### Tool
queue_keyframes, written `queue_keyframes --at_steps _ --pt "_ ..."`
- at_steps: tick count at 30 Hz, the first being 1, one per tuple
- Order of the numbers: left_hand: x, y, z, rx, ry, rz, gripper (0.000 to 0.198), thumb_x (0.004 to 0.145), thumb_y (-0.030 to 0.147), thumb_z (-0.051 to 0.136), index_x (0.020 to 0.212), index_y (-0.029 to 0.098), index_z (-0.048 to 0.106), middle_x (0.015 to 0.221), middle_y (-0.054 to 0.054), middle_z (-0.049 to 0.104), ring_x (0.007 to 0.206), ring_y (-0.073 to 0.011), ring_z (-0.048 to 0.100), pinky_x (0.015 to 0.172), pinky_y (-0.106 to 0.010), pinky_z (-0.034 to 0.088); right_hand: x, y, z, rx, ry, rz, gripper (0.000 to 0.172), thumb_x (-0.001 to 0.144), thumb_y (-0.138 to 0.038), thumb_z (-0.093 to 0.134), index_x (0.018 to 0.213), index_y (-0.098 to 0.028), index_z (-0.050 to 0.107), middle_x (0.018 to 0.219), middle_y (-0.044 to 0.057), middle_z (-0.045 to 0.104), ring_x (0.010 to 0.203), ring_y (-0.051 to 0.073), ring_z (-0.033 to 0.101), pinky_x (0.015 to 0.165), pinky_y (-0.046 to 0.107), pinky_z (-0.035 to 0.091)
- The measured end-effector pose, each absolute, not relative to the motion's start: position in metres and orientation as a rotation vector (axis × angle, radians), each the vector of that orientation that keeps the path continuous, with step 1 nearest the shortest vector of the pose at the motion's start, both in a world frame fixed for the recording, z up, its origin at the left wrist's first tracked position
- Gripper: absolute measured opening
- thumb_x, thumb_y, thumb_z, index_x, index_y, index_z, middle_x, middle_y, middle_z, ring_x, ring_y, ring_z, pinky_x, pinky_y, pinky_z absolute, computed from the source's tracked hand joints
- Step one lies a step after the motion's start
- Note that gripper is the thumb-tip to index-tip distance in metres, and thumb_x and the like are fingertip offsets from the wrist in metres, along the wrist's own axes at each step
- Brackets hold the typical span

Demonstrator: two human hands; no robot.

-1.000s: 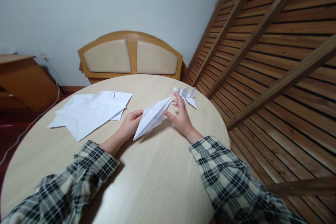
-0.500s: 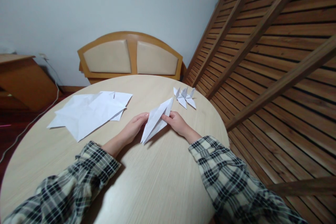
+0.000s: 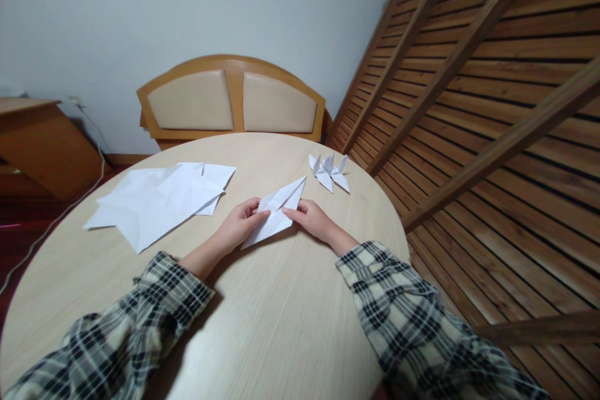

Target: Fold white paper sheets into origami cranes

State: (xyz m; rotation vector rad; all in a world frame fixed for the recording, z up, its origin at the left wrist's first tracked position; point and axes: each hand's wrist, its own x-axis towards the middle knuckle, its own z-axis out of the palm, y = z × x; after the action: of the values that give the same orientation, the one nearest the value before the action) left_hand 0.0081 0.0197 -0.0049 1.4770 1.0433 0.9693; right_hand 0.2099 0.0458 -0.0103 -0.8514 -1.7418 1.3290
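A folded sheet of white paper (image 3: 272,229), shaped like a long diamond, is held between my two hands just above the table. My left hand (image 3: 242,222) pinches its left edge, the thumb lying on the upper face and the fingers behind. On the opposite edge my right hand (image 3: 315,220) grips it the same way, with its thumb tip close to the paper's middle crease. Both hands' rear fingers are partly hidden by the paper. Past my right hand stand several small folded paper cranes (image 3: 329,172), close together.
White sheets of paper (image 3: 159,200), creased and overlapping, lie on the left of the round wooden table (image 3: 262,337). A padded headboard (image 3: 238,97) stands behind the table. Slatted wooden boards (image 3: 492,137) lean along the right side. A cable (image 3: 60,212) runs across the floor at left.
The folded paper has turned flatter, showing a wider face. My left thumb has come from the edge onto its front, and my right thumb has shifted slightly left.
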Motion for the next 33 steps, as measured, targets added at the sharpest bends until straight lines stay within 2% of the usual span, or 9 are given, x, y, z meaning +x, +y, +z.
queue_keyframes --at_steps 3,5,8,12,19,23,28,30,33 --pt "0.004 0.024 -0.007 1.58 1.082 0.959 0.026 0.085 0.037 0.056 0.1 0.016 0.058 0.086 -0.008 0.067 0.069 -0.0165 0.058 0.058 -0.03 0.044 0.209 0.047 -0.008 -0.821 -1.638 1.319 0.025 0.083 -0.038 0.063 0.096 -0.018 0.064 0.098 0.007 0.069 0.093 0.019 0.063 0.088 0.035 0.051" --pt "0.001 0.026 -0.007 1.691 1.132 0.951 0.023 0.087 0.037 0.053 0.096 0.016 0.058 0.082 -0.007 0.065 0.067 -0.0165 0.056 0.056 -0.03 0.042 0.21 0.05 -0.008 -0.856 -1.542 1.288 0.027 0.085 -0.043 0.06 0.097 -0.019 0.061 0.093 0.006 0.068 0.085 0.017 0.064 0.078 0.032 0.052" --pt "-0.002 0.027 -0.006 1.9 1.246 0.94 0.018 0.089 0.036 0.051 0.087 0.019 0.058 0.074 -0.005 0.061 0.064 -0.0166 0.053 0.055 -0.031 0.039 0.213 0.057 -0.011 -0.982 -1.439 1.233 0.034 0.083 -0.051 0.06 0.098 -0.021 0.056 0.072 0.0 0.063 0.06 0.013 0.059 0.057 0.026 0.048" --pt "-0.005 0.025 -0.003 2.126 1.372 0.89 0.02 0.09 0.035 0.048 0.076 0.021 0.053 0.065 -0.002 0.055 0.059 -0.0169 0.05 0.054 -0.033 0.036 0.217 0.063 -0.017 -1.105 -1.409 1.188 0.036 0.077 -0.054 0.065 0.086 -0.022 0.05 0.061 -0.004 0.057 0.05 0.011 0.055 0.047 0.023 0.04" --pt "-0.006 0.026 -0.003 2.337 1.505 0.823 0.028 0.091 0.036 0.048 0.067 0.022 0.052 0.064 -0.005 0.057 0.059 -0.0193 0.051 0.056 -0.034 0.035 0.219 0.059 -0.018 -1.178 -1.641 0.841 0.021 0.077 -0.035 0.066 0.074 -0.02 0.052 0.067 -0.001 0.059 0.062 0.014 0.056 0.058 0.026 0.042" --pt "-0.01 0.028 -0.009 2.378 1.6 0.873 0.023 0.09 0.041 0.054 0.085 0.02 0.064 0.062 -0.005 0.06 0.059 -0.0195 0.054 0.055 -0.032 0.035 0.22 0.059 -0.019 -1.269 -1.752 0.701 0.016 0.079 -0.029 0.065 0.073 -0.02 0.054 0.067 -0.002 0.059 0.062 0.014 0.054 0.059 0.026 0.038" --pt "-0.017 0.03 -0.013 2.436 1.797 0.879 0.031 0.088 0.048 0.058 0.097 0.02 0.066 0.055 -0.001 0.056 0.052 -0.0178 0.05 0.054 -0.03 0.035 0.223 0.06 -0.023 -1.344 -1.837 0.579 0.009 0.082 -0.024 0.061 0.089 -0.021 0.058 0.07 -0.003 0.057 0.064 0.013 0.053 0.061 0.025 0.035" --pt "-0.019 0.031 -0.012 2.514 1.83 0.873 0.028 0.087 0.045 0.06 0.098 0.019 0.066 0.06 -0.003 0.059 0.06 -0.0206 0.053 0.059 -0.031 0.038 0.225 0.061 -0.025 -1.374 -1.866 0.528 0.011 0.082 -0.023 0.061 0.093 -0.021 0.059 0.071 -0.003 0.058 0.066 0.014 0.053 0.063 0.026 0.035" --pt "-0.018 0.03 -0.008 2.666 1.787 0.871 0.019 0.088 0.031 0.058 0.101 0.02 0.066 0.085 -0.009 0.065 0.083 -0.0253 0.055 0.073 -0.036 0.043 0.226 0.063 -0.027 -1.405 -1.895 0.497 0.01 0.083 -0.021 0.061 0.093 -0.021 0.06 0.075 0.0 0.06 0.07 0.015 0.055 0.066 0.027 0.036"
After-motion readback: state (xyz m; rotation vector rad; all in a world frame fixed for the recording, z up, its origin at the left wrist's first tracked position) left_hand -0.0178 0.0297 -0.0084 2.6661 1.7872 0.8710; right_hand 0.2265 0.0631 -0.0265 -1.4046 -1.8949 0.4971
